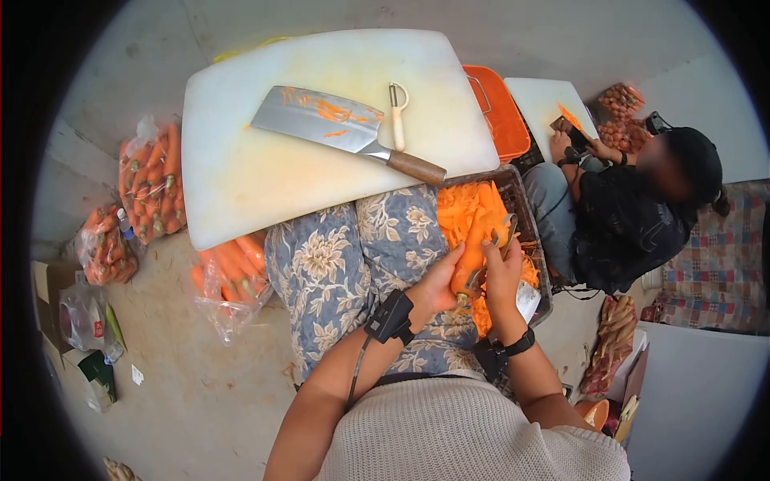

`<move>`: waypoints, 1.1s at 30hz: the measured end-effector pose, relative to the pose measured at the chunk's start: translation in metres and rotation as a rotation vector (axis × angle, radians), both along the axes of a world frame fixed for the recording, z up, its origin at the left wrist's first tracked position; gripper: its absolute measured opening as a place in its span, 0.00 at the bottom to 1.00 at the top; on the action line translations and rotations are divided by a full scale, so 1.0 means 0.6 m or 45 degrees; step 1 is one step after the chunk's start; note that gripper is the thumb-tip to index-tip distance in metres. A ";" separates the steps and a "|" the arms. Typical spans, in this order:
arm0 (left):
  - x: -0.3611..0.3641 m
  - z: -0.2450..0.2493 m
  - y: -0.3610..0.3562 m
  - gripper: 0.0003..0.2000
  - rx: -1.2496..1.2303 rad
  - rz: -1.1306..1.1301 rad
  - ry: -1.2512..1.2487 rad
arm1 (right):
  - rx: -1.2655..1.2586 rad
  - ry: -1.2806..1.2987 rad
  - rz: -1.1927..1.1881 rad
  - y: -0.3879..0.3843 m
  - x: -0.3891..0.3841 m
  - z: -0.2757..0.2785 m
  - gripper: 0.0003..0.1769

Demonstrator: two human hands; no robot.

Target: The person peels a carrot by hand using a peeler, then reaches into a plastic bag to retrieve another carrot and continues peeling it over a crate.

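Observation:
My left hand (pixel 435 282) is wrapped round the stem end of a large peeled carrot (pixel 468 272). Against the carrot's right side, my right hand (pixel 504 280) is closed with its fingers pinched on a slim greyish tool (pixel 510 224); its kind I cannot tell. Beneath both hands is a dark plastic crate (pixel 545 293) with orange carrots and peelings (pixel 455 210) in it. Ahead of me lies a big white cutting board (pixel 241 172). On it rest a cleaver (pixel 317 119) with orange shreds on its blade and a cream peeler (pixel 398 120).
Bags of carrots (pixel 152 188) stand on the floor at left, and another open bag (pixel 233 276) is beside my flowered lap cover (pixel 321 256). An orange tub (pixel 501 116) stands beyond the crate. At right, a person (pixel 626 208) cuts on a smaller board (pixel 545 96).

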State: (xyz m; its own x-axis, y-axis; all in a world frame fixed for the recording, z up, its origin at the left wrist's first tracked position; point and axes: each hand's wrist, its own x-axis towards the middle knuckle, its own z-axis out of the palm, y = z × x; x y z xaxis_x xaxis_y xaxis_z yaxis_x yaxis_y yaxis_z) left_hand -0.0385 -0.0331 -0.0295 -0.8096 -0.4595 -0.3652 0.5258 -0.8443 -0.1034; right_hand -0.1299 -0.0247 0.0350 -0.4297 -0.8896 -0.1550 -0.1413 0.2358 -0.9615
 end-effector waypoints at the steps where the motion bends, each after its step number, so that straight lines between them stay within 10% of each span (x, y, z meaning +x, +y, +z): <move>1: -0.001 0.004 -0.002 0.19 0.011 0.014 -0.024 | -0.113 0.342 0.050 -0.002 0.003 -0.020 0.16; 26: -0.020 -0.006 0.011 0.16 -0.049 -0.173 -0.317 | 0.277 0.651 -0.091 -0.084 -0.116 -0.122 0.18; 33: -0.014 -0.013 0.001 0.21 0.046 -0.252 -0.243 | 0.187 -0.010 -0.179 -0.096 -0.134 -0.182 0.16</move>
